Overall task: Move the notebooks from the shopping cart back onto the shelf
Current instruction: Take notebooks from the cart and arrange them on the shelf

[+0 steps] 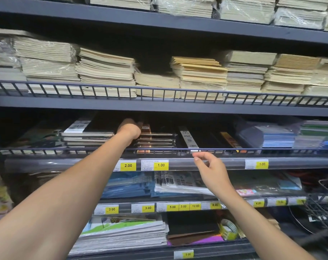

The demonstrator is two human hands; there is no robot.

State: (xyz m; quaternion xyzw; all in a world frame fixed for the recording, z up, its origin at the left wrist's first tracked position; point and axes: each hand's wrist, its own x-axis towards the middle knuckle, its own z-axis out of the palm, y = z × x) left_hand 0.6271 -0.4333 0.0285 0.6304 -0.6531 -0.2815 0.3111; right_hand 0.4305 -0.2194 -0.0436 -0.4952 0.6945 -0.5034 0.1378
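While the left hand (129,130) reaches over the wire rail (234,150) into the middle shelf (47,164), it lies against the left end of a stack of dark notebooks (156,140). Its fingers are hidden, so I cannot tell whether it grips. The right hand (211,170) hovers just before the rail, fingers loosely curled, holding nothing. A wire shopping cart (326,209) shows at the right edge.
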